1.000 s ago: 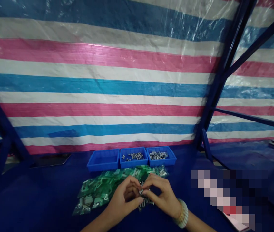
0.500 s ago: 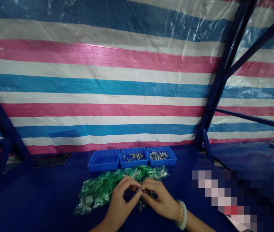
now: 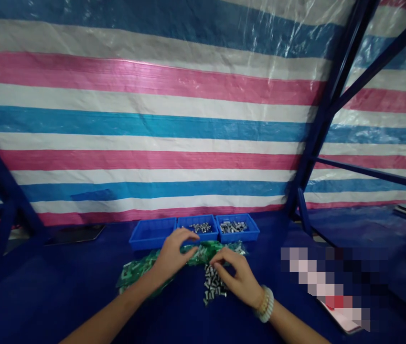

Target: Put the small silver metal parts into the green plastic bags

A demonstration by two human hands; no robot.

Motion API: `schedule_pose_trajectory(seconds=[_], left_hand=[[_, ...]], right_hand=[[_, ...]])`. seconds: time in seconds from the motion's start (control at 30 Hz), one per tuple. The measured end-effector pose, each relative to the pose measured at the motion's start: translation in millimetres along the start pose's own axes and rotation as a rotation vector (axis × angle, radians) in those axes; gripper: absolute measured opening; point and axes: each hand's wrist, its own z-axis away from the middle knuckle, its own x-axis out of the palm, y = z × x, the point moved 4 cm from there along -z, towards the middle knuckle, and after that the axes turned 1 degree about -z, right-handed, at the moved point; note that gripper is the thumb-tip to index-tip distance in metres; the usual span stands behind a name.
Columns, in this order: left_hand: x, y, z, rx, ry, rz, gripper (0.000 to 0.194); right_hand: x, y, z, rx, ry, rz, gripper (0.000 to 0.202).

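Note:
My left hand (image 3: 177,254) is stretched over the green bags toward the middle blue bin (image 3: 208,236), with thumb and forefinger apart and nothing visible between them. My right hand (image 3: 240,277) is bent over a pile of small shiny metal screw-like pieces (image 3: 213,285) on the blue table. Its thumb and forefinger tips come together at the top of the pile; whatever is between them is too small to make out. Similar small metal pieces (image 3: 203,228) lie in the middle bin. Beneath my left hand are clear plastic bags with green and pale contents (image 3: 134,271).
Left of the middle bin is another blue bin (image 3: 153,234); on the right, a blue bin (image 3: 239,230) holds silvery metal pieces. A dark flat phone-like object (image 3: 77,235) lies at back left. Blue metal posts (image 3: 317,138) frame a striped tarp (image 3: 145,124).
My hands were together over the pile, fingertips meeting on a small metal piece. They have parted: my left hand went forward toward the bins, while my right stayed by the pile.

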Motion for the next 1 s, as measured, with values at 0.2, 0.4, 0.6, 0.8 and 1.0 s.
schedule_pose_trajectory(seconds=[0.2,0.4,0.6,0.8,1.0], left_hand=[[31.1,37,50,0.08,-0.43,-0.067,0.022],[43.6,32,60,0.097,-0.492,-0.105,0.018],[30.7,19,55,-0.019,-0.356,0.027,0.012],[19.0,17,47,-0.27,-0.166,0.431,0.01],[27.5,18,52,-0.419,-0.169,0.749,0.017]], right_hand=[[-2,2,0,-0.007,0.083,0.054,0.013],[-5,7,0,0.012,0.165,0.103,0.021],[-4,3,1,0.026,0.119,0.031,0.006],[6,-3,3,-0.025,-0.041,-0.044,0.024],[8,-7,3,-0.079,-0.061,-0.08,0.012]])
